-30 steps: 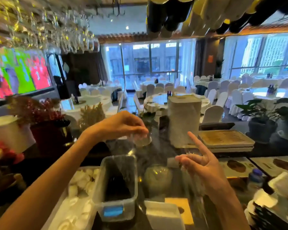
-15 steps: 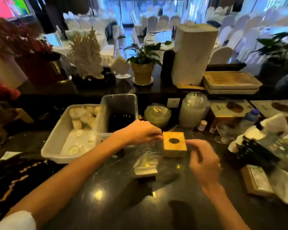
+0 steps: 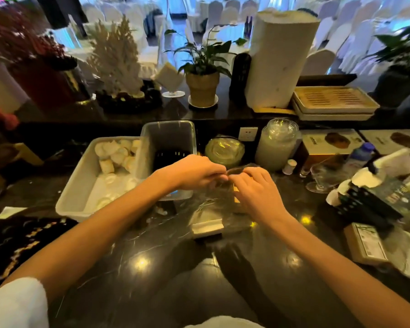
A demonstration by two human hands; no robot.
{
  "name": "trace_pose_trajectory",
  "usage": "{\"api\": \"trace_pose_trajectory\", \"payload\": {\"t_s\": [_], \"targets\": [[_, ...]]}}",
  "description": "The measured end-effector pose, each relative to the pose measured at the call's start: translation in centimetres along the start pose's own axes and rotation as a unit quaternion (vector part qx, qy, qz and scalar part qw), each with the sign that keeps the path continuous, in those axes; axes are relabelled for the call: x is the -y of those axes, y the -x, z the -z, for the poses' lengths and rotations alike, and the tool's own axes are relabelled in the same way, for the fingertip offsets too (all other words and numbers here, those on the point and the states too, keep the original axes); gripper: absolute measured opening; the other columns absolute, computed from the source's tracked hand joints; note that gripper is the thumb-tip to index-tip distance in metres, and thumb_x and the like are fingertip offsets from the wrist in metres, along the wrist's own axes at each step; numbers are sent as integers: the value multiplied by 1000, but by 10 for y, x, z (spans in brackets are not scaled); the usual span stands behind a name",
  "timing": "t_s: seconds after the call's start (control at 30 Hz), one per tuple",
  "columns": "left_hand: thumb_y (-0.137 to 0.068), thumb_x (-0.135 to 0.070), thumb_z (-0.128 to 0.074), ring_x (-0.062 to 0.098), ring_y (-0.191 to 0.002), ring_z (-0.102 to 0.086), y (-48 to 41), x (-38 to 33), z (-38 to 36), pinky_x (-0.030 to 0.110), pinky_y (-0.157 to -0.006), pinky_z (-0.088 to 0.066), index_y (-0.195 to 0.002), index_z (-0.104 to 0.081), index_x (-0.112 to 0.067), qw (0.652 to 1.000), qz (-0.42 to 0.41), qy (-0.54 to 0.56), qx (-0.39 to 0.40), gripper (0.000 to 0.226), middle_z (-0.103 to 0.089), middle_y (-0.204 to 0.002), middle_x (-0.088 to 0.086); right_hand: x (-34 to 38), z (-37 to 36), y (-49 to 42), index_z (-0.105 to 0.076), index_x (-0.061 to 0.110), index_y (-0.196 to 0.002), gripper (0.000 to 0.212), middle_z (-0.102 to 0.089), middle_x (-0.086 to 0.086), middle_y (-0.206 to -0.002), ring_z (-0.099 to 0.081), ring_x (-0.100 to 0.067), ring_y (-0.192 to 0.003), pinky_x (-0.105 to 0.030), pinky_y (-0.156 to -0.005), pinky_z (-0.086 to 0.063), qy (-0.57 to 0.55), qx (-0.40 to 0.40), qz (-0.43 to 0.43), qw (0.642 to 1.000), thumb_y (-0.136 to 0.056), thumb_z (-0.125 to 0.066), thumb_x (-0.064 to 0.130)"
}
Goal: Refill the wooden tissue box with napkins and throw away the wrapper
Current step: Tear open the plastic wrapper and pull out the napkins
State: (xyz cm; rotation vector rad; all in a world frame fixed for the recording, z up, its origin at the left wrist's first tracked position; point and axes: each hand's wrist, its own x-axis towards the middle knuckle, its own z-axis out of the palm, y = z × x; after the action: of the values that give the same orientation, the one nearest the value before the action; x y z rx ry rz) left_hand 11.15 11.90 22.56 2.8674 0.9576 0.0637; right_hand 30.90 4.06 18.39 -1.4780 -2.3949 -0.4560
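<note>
Pinching at the same spot, both hands meet above the middle of the dark marble counter (image 3: 152, 268). Left hand (image 3: 194, 172) and right hand (image 3: 256, 192) each close fingertips narrowly on the top edge of a clear plastic wrapper (image 3: 213, 204), which hangs crumpled between and below them. Thumbs and forefingers nearly touch each other.

Wrapper is see-through, creased, hard to trace at its edges. Its lower end reaches a white stack of napkins (image 3: 207, 227) lying flat on the counter, near side of the hands. Cannot tell whether the napkins are still partly inside the plastic.

Wooden tissue box (image 3: 235, 189): only a yellow-tan sliver shows, just behind the right hand's fingers, mostly hidden. Sits on the counter, right of centre, just far of the napkins.

Left of the hands: a white tub (image 3: 76, 185) holding pale rolled pieces, and touching its right side a grey plastic bin (image 3: 168, 133) with something dark at the bottom. Far of the hands: a stack of clear lids (image 3: 224, 149) and a tall clear jar (image 3: 277, 143). Raised ledge beyond carries a potted plant (image 3: 202, 74), a white coral ornament (image 3: 115, 58) and a tall paper roll (image 3: 279, 58). Right side is cluttered, blurred; a glass (image 3: 322, 174) and a small bottle (image 3: 360, 155) are visible.

Both forearms bare; white sleeve (image 3: 17, 304) at the near left corner.
</note>
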Motion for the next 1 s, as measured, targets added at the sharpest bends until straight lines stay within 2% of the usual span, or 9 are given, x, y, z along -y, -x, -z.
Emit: {"api": "trace_pose_trajectory", "payload": {"t_s": [0.1,0.23,0.43,0.57,0.63,0.73,0.83,0.93,1.0], "targets": [[-98,-41,-44,17,-78,-62,-1,0,0,33,-66,-48,-96,-60,-27,999,22,24,17,22,-62,-80,-8,-3,9,-8,-68,15,-90,14,-68,-4,-84,-64,-30,-88,-40,-76,-52,-14,41,22,999,-77,-73,18],[-99,-42,-43,27,-86,-69,0,4,-4,34,-63,-46,-97,-60,-20,993,49,-74,-78,28,-71,-92,3,4,23,7,-68,15,-81,12,-67,-4,-80,-64,-25,-73,-34,-61,-50,-69,108,108,986,-73,-76,14],[-100,-38,-42,33,-83,-72,20,2,-10,38,-58,-47,-109,-55,-12,981,83,-157,-81,30,-73,-90,10,24,35,59,-64,18,-110,25,-68,-1,-104,-60,-23,-101,-36,-84,-45,-51,304,158,938,-86,-62,13],[-100,-46,-36,29,-82,-71,26,-18,-14,38,-63,-51,-112,-52,-14,984,98,-140,-53,38,-72,-91,6,27,41,75,-61,17,-117,36,-68,-3,-112,-58,-24,-103,-36,-84,-45,-46,310,135,940,-82,-69,17],[-96,-53,-38,29,-79,-70,29,-34,-17,37,-61,-49,-110,-53,-15,988,112,-105,-30,43,-72,-89,6,32,44,81,-51,18,-132,49,-63,-4,-126,-56,-25,-111,-36,-88,-44,-64,317,84,942,-87,-64,34],[-95,-55,-38,30,-74,-70,37,-56,-25,35,-53,-40,-103,-53,-16,990,100,-93,-33,43,-73,-84,4,43,46,89,-11,26,-153,75,-39,-9,-153,-48,-28,-128,-39,-99,-42,-112,351,-1,930,-92,-33,66],[-98,-52,-36,28,-73,-71,44,-70,-30,32,-53,-32,-103,-50,-17,989,81,-121,-25,38,-73,-85,2,52,45,95,11,31,-153,84,-26,-12,-159,-54,-30,-125,-40,-88,-51,-131,356,-78,922,-88,-18,75],[-99,-49,-32,24,-72,-70,45,-76,-32,30,-55,-32,-105,-51,-15,991,81,-102,-22,39,-72,-85,1,68,39,92,13,24,-153,95,-21,-13,-160,-47,-31,-129,-40,-94,-48,-118,346,-55,929,-87,-40,69],[-100,-49,-31,21,-68,-68,44,-79,-32,28,-54,-33,-105,-52,-16,991,78,-100,-30,39,-70,-83,-1,78,31,88,9,18,-154,95,-36,-16,-153,-44,-30,-124,-39,-95,-43,-116,339,-15,933,-91,-54,52]]}}
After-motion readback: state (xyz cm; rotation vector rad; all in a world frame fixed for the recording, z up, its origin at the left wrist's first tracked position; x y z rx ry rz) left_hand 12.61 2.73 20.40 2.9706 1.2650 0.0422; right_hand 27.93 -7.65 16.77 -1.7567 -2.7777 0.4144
